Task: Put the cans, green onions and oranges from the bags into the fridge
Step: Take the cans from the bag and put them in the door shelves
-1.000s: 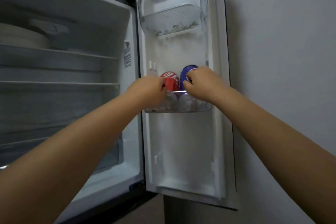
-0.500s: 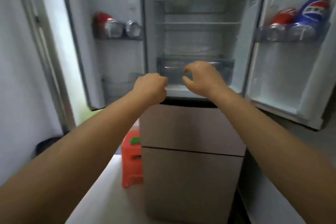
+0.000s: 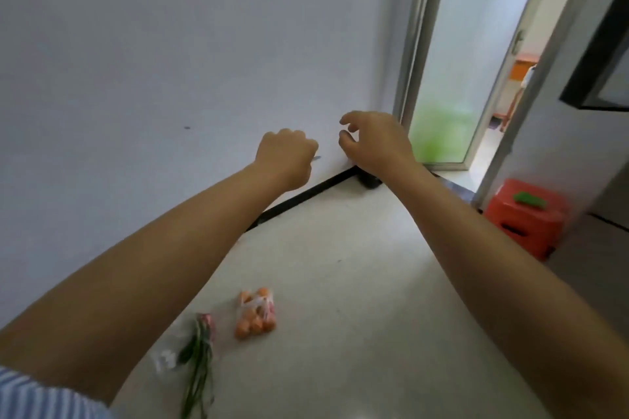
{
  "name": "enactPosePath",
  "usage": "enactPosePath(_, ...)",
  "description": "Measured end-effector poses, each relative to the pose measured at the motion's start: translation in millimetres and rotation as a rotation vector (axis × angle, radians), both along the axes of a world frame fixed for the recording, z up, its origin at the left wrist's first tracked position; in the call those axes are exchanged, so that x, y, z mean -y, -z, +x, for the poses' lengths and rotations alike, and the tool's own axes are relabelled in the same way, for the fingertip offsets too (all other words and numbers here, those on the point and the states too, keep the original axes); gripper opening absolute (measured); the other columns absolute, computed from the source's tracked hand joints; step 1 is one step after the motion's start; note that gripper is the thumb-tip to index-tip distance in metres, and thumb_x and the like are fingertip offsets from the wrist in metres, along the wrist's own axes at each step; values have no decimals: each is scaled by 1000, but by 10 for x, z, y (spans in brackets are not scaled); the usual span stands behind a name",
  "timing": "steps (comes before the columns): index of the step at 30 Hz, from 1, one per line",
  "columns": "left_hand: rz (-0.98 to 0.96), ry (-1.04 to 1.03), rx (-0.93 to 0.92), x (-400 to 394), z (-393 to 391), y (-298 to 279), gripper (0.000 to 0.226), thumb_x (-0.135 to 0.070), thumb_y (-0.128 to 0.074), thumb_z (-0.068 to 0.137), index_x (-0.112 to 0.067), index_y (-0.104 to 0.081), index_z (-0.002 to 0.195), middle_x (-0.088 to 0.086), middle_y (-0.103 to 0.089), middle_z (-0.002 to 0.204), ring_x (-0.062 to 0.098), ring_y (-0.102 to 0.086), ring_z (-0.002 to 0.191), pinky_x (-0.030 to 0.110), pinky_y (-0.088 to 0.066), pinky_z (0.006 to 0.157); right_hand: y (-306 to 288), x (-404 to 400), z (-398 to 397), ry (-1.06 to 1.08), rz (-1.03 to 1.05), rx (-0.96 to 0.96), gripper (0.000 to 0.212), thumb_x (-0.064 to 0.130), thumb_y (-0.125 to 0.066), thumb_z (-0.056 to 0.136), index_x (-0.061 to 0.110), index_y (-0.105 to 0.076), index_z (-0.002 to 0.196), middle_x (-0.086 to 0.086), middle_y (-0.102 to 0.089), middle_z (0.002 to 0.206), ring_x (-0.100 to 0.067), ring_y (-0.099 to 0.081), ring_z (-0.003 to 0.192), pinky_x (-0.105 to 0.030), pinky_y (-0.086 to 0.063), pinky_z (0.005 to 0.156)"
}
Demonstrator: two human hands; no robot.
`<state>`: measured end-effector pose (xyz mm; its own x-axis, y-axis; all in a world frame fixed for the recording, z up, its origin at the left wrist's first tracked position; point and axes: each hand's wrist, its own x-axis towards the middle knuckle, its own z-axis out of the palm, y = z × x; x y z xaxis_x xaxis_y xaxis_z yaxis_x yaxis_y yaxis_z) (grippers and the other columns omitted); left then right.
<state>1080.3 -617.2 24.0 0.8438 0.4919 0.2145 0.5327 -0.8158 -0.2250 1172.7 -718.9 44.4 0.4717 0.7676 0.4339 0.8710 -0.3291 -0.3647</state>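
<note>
On the pale floor, low in the view, lies a clear bag of oranges. Just left of it lie green onions in a clear bag, their stems running toward the bottom edge. My left hand is held out in the air as a loose fist with nothing in it. My right hand is beside it, fingers curled and apart, empty. Both hands are far above the bags. No cans show. Of the fridge, only a dark door edge shows at the far right.
A white wall fills the left, with a black skirting strip at its foot. A frosted glass door stands open at the back. An orange plastic stool with a green thing on it stands at the right.
My view has swung left and down, from the fridge's right door shelf with two cans to the floor and the bags. Both hands let go of the cans and came away empty.
</note>
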Motion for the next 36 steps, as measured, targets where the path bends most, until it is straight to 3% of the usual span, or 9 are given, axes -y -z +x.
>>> enactPosePath(7, -53, -210, -73, -1230, -1631, 669, 31, -14, -41, 95, -9, -56, 122, 10, -60, 116, 28, -57, 106, 34, -44, 84, 676, -1434, -1404, -214, -184, -36, 36, 23, -42, 94, 15, -52, 128, -5, -62, 122, -21, -57, 111, -24, -38, 77)
enactPosePath(14, -251, -411, -119, -2273, -2098, 1482, 25, -4, -40, 92, -1, -58, 110, 15, -60, 112, 32, -56, 104, 32, -37, 73, 1398, -2619, -1838, -344, -398, -46, 36, 21, -41, 94, 12, -52, 127, -8, -60, 122, -25, -57, 109, -31, -46, 83)
enactPosePath(18, -363, -475, -219, -2879, -2116, 1947, 28, -3, -40, 92, -2, -56, 114, 15, -58, 118, 32, -55, 109, 35, -43, 84, 1780, -3288, -1711, -339, -501, -77, 33, 20, -41, 93, 7, -56, 119, -11, -62, 116, -29, -58, 105, -32, -45, 77)
enactPosePath(24, -436, -426, -335, -3816, -2215, 2312, 30, -8, -38, 94, -4, -52, 120, 15, -53, 125, 32, -49, 117, 39, -41, 94, 2271, -4252, -1771, -268, -571, -189, 34, 19, -41, 93, 8, -55, 121, -11, -61, 121, -28, -57, 110, -37, -48, 88)
enactPosePath(29, -444, -363, -334, -4631, -2611, 2517, 31, -8, -36, 94, -4, -53, 120, 15, -54, 124, 32, -50, 114, 38, -41, 90, 2738, -4876, -2182, -177, -669, -299, 38, 18, -39, 94, 11, -49, 129, -9, -56, 130, -26, -51, 121, -35, -44, 94)
enactPosePath(33, -420, -201, -364, -5238, -3054, 2719, 30, -9, -36, 94, -4, -54, 118, 15, -55, 121, 32, -52, 110, 37, -42, 86, 3121, -5208, -2634, 28, -628, -423, 38, 15, -40, 93, 7, -51, 128, -12, -57, 130, -27, -50, 121, -34, -41, 99)
enactPosePath(36, -444, -51, -432, -5543, -3333, 2815, 31, -13, -36, 95, -4, -53, 120, 16, -54, 123, 33, -51, 113, 39, -43, 89, 3383, -5249, -3071, 178, -625, -535, 34, 15, -44, 91, 4, -56, 122, -17, -61, 123, -30, -54, 115, -33, -42, 94)
